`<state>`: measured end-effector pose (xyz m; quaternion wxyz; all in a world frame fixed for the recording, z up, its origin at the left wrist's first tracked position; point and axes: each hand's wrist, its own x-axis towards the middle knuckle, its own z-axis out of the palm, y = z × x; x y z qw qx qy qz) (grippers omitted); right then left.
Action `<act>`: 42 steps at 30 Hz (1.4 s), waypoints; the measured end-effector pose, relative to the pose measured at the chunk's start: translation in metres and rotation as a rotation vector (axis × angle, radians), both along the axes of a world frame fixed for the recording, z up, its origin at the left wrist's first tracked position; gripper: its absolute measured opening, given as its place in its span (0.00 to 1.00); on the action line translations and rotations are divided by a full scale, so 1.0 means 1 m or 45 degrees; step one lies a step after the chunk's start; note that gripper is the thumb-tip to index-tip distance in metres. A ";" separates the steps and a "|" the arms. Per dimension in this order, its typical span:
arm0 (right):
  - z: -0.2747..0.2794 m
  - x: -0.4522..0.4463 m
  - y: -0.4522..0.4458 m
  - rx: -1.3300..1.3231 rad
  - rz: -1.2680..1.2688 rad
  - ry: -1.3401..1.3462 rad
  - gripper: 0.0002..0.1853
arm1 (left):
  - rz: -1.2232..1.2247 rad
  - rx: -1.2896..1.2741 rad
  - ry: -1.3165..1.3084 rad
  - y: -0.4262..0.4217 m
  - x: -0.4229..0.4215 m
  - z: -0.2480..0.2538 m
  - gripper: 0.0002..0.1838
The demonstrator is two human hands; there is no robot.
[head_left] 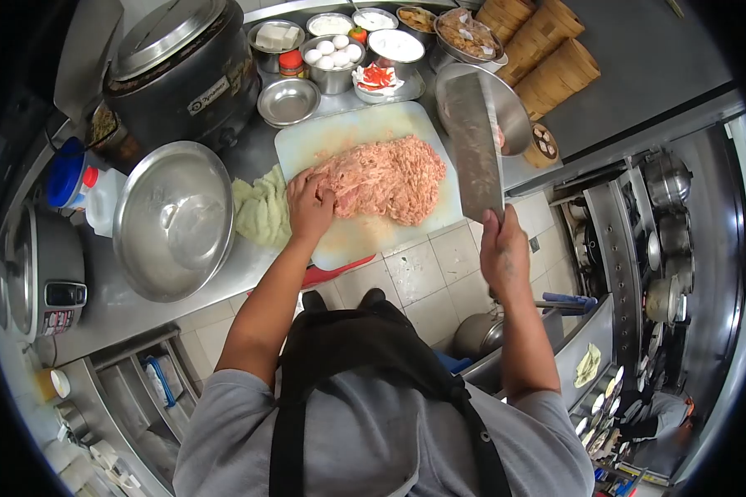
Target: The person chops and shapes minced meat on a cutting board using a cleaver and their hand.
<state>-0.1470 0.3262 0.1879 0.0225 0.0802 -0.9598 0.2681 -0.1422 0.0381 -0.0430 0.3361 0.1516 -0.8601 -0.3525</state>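
So, the main thing here is a big, loose mound of pale pink minced meat (389,178), spread across the middle of a whitish, rectangular plastic cutting board (301,151). The left hand (310,203) rests on the mound's left end, fingers slightly bent and touching the meat; can't tell whether it's gripping any or just pressing down. The right hand (504,253) is clenched round the handle end of a wide, grey steel cleaver (475,153), most of the handle lost inside the fist. That blade is up off the meat, just past the board's right edge, and looks kinda smeared.

My read: it's the chopping or working-over stage, with the mince already pretty fine but lumpy. The next stroke would call for bringing the blade back over the board, and getting the left fingers well out of its line, since they're right on the pile.

Around the board: a crumpled, pale green cloth (261,207) just beside its left edge, a wide, round, shiny steel basin (138,236) further left, a deep steel bowl (518,116) off its upper right, partly behind the cleaver, and a small steel bowl of white eggs (331,55) beyond its far edge.
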 end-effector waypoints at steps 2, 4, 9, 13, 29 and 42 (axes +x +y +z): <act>-0.046 0.007 0.015 -0.094 -0.054 0.124 0.14 | 0.001 -0.004 0.011 0.000 0.000 0.000 0.16; -0.098 0.015 0.037 0.181 0.124 -0.109 0.13 | 0.007 0.007 0.012 0.001 -0.001 0.002 0.16; -0.032 -0.003 0.030 0.276 0.197 -0.291 0.12 | 0.014 0.015 0.004 0.003 0.004 0.001 0.15; -0.056 -0.006 0.023 -0.111 0.069 0.012 0.11 | -0.020 -0.006 0.051 0.001 -0.001 0.001 0.16; -0.116 -0.010 0.017 0.189 0.226 -0.293 0.10 | -0.003 0.218 -0.024 -0.003 0.000 -0.007 0.15; -0.091 -0.018 0.007 0.322 0.441 -0.140 0.11 | -0.004 0.174 0.023 0.001 0.003 0.001 0.11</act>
